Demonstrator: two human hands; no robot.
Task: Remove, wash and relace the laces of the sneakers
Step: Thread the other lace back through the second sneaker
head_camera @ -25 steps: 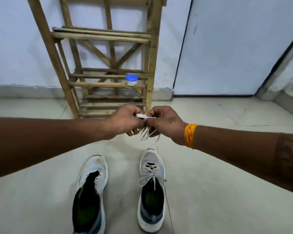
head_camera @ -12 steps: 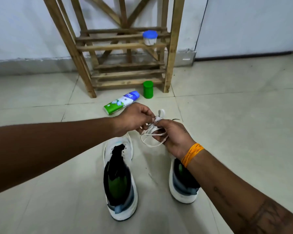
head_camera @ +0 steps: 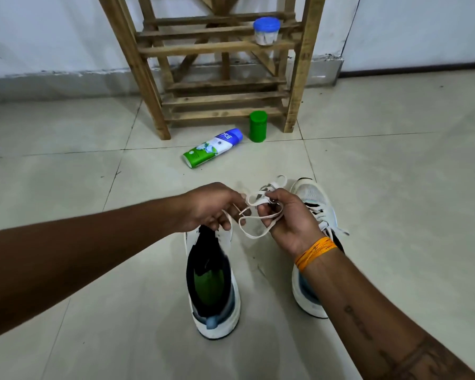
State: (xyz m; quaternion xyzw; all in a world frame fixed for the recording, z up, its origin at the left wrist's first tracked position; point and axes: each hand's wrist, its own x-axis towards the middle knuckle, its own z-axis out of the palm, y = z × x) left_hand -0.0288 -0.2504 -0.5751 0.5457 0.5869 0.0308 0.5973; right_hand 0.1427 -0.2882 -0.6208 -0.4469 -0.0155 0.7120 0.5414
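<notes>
Two hands hold one loose lace point(head_camera: 254, 215) above the shoes. We find the right hand point(head_camera: 288, 218) gripping its gathered loops, the left hand point(head_camera: 211, 207) pinching a strand. The left shoe point(head_camera: 213, 283) is unlaced; the right shoe point(head_camera: 313, 204) remains laced. We judge the lace light, limp and tangle-prone, best taken near its ends.

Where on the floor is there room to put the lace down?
Bare tiles lie right of the laced sneaker and left of the unlaced sneaker. A narrow bare strip runs between the two. It is crowded by the wooden rack, where a tube lies beside a green container.
</notes>
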